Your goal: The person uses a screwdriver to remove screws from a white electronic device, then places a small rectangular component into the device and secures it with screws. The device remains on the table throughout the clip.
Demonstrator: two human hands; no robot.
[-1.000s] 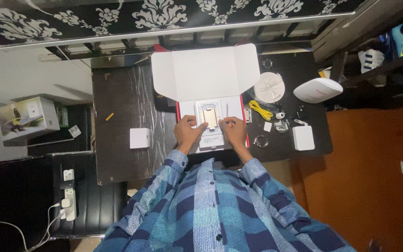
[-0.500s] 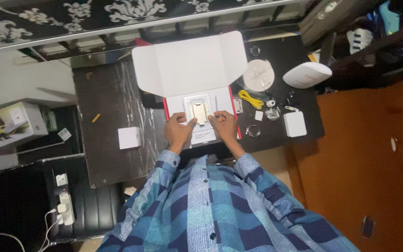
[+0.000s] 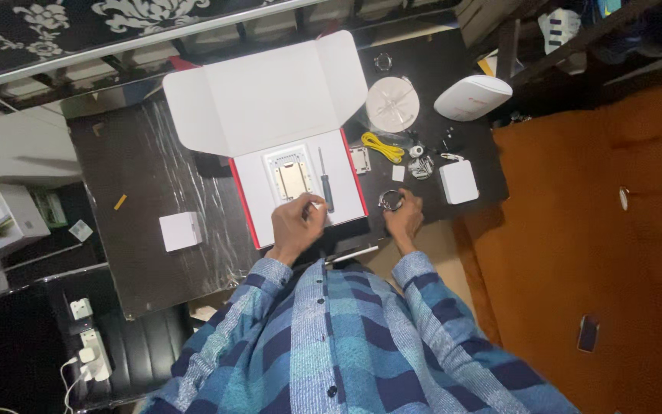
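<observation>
One open box [image 3: 300, 180] with a red rim and a white raised lid lies on the dark desk [image 3: 155, 176], and two hands work at its near edge. Inside the box sit one pale square plate [image 3: 291, 178] with a tan centre and one slim screwdriver [image 3: 324, 184] lying lengthwise just to its right. The left hand [image 3: 294, 222] rests on the box's white inner tray, its fingers curled together near the screwdriver's lower end; whether it grips anything cannot be told. The right hand [image 3: 406, 216] is off the box on the desk, its fingers touching one small metal ring [image 3: 389, 201]. Beyond it lie one yellow coiled cable [image 3: 381, 146], one white round disc [image 3: 392, 103], one white oval device [image 3: 473, 97], and two white square blocks, one to the right [image 3: 458, 182] and one left of the box [image 3: 180, 231].
</observation>
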